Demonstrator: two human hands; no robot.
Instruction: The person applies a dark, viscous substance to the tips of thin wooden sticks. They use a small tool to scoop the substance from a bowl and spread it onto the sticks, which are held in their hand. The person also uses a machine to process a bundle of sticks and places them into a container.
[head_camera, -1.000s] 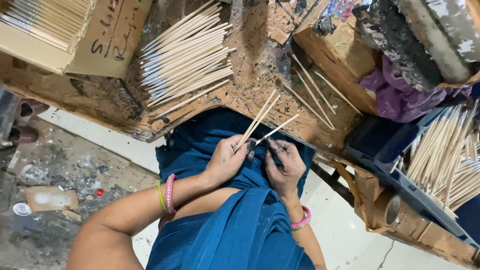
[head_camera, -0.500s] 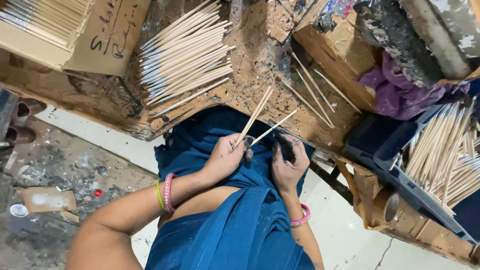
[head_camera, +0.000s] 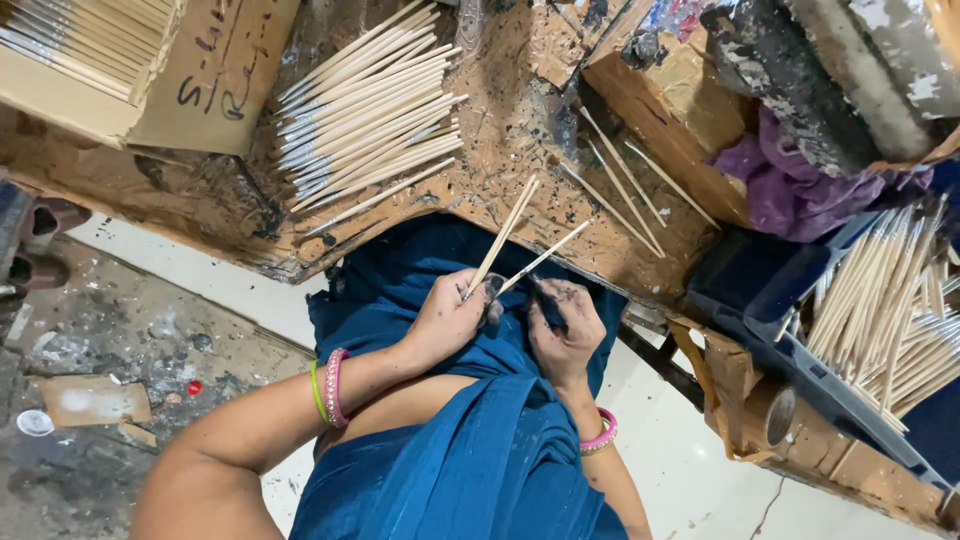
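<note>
1. The worktop (head_camera: 520, 150) is stretching across the top of the view, brown and spattered all over, its near edge running just above the person's blue-clad lap (head_camera: 470, 470).
2. A pile of pale wooden sticks (head_camera: 370, 110) is lying fanned near the worktop's left part, beside a cardboard box (head_camera: 215, 70) at the left corner.
3. A dark tray (head_camera: 780, 330) is sitting off the worktop's right edge, holding more sticks (head_camera: 880, 300).
4. The left hand (head_camera: 450, 320) is hovering over the lap just below the worktop's near edge, fingers clamped on two wooden sticks (head_camera: 505, 235) (their tips are slanting up over the worktop).
5. The right hand (head_camera: 565, 335) is staying just beside the left, fingers curled together on something dark; what it is I cannot tell.
</note>
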